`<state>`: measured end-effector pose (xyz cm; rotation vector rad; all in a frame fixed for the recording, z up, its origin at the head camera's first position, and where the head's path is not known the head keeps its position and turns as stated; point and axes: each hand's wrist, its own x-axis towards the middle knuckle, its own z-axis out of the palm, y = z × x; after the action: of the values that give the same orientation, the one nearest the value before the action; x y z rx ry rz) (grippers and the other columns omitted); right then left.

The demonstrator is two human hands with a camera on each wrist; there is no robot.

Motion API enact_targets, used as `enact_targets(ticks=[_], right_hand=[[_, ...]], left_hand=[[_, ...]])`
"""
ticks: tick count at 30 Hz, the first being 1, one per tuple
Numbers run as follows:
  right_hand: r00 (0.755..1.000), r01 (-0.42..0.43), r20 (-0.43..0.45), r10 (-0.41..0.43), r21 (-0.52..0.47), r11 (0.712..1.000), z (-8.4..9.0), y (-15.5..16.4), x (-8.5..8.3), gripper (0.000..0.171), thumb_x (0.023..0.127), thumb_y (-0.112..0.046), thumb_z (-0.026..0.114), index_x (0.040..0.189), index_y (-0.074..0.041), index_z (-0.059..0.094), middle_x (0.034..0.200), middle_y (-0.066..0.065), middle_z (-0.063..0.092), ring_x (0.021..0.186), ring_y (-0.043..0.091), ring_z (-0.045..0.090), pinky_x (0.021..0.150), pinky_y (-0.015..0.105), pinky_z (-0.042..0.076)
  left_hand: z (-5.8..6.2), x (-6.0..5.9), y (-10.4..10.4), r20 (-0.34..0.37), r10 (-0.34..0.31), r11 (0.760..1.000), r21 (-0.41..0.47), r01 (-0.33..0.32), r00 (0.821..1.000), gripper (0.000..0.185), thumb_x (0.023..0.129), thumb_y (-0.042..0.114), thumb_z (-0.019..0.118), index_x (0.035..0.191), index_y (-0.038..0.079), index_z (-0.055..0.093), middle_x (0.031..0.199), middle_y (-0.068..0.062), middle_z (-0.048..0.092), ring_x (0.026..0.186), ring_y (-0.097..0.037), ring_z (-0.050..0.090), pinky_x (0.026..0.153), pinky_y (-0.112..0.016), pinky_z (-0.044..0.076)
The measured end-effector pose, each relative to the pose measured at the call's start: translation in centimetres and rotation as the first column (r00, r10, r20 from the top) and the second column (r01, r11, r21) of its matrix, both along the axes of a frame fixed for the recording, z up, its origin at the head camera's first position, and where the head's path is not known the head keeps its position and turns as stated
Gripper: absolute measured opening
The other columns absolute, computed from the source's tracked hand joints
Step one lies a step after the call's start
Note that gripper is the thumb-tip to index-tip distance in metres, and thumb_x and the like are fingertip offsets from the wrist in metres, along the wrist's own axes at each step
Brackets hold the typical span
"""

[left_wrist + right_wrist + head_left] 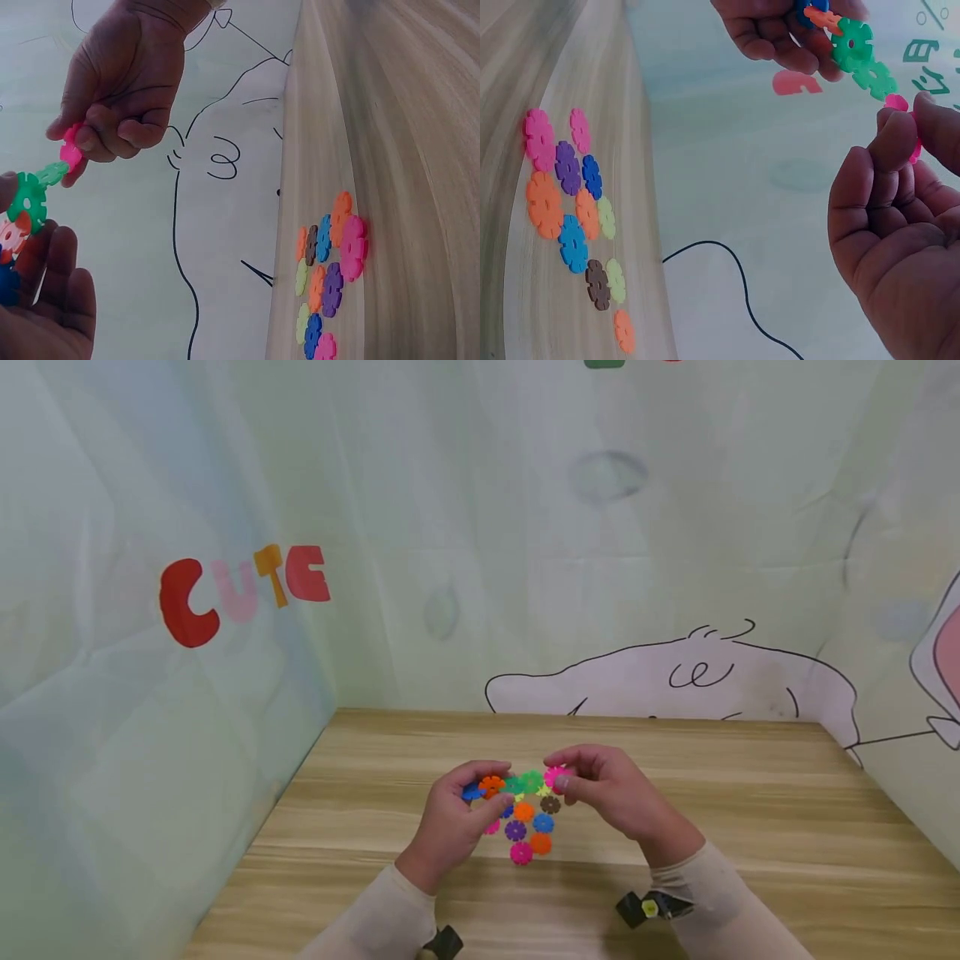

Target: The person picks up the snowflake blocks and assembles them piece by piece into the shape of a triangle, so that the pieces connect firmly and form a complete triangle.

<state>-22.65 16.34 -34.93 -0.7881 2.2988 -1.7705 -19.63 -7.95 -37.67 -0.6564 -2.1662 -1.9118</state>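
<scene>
A short chain of slotted plastic snowflake discs is held up above the table. It runs from a blue disc (472,792) through an orange disc (491,787) to two green discs (853,45). My left hand (453,814) pinches the chain at the first green disc, thumb on the near side. My right hand (618,793) pinches a pink disc (71,148) between thumb and index finger. That pink disc meets the edge of the outer green disc (874,77); fingers hide how far the slots overlap.
Several loose discs lie on the wooden table (337,827) below the hands, among them a purple disc (568,169), a brown disc (598,285) and a pink disc (353,248). Fabric walls with printed drawings (675,685) border the table at the back and sides.
</scene>
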Motion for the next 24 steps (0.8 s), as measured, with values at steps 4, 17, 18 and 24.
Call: enact_targets(ticks=[4,17,18,24], right_hand=[[1.000,-0.014,-0.003,0.014,-0.009,1.000,0.05,-0.12,0.14,0.023,0.095,-0.017,0.062,0.116,-0.007,0.065,0.095,0.016,0.067,0.082,0.033,0.061,0.075,0.038,0.056],[0.987,-0.124,0.091,0.136,-0.128,0.984,0.05,-0.14,0.34,0.037,0.090,-0.009,0.068,0.124,0.003,0.059,0.103,0.017,0.067,0.089,0.026,0.067,0.083,0.039,0.056],[0.985,-0.132,0.096,0.146,-0.136,0.982,0.04,-0.12,0.34,0.038,0.090,-0.008,0.068,0.124,0.004,0.059,0.104,0.018,0.067,0.090,0.025,0.067,0.083,0.039,0.056],[0.983,-0.145,0.088,0.158,-0.146,0.979,0.09,-0.23,0.51,0.036,0.090,-0.006,0.066,0.123,0.007,0.058,0.103,0.018,0.067,0.089,0.025,0.068,0.083,0.037,0.056]], left_hand=[[0.01,0.08,0.00,-0.004,-0.016,1.000,0.008,0.016,1.000,0.030,0.088,0.019,0.072,0.117,0.021,0.066,0.116,-0.006,0.065,0.106,-0.019,0.060,0.091,-0.033,0.052],[-0.07,0.07,-0.02,-0.048,-0.060,0.997,0.044,0.062,0.997,0.030,0.088,0.012,0.071,0.117,0.011,0.065,0.116,-0.014,0.065,0.098,-0.021,0.063,0.084,-0.030,0.055],[-0.06,0.06,-0.03,-0.052,-0.070,0.996,0.046,0.072,0.996,0.029,0.089,0.011,0.070,0.118,0.010,0.065,0.116,-0.016,0.064,0.097,-0.021,0.064,0.084,-0.030,0.055],[-0.14,0.03,-0.11,-0.040,-0.105,0.993,0.054,0.107,0.994,0.028,0.089,0.010,0.070,0.117,0.011,0.066,0.115,-0.012,0.063,0.091,-0.021,0.064,0.082,-0.031,0.056]])
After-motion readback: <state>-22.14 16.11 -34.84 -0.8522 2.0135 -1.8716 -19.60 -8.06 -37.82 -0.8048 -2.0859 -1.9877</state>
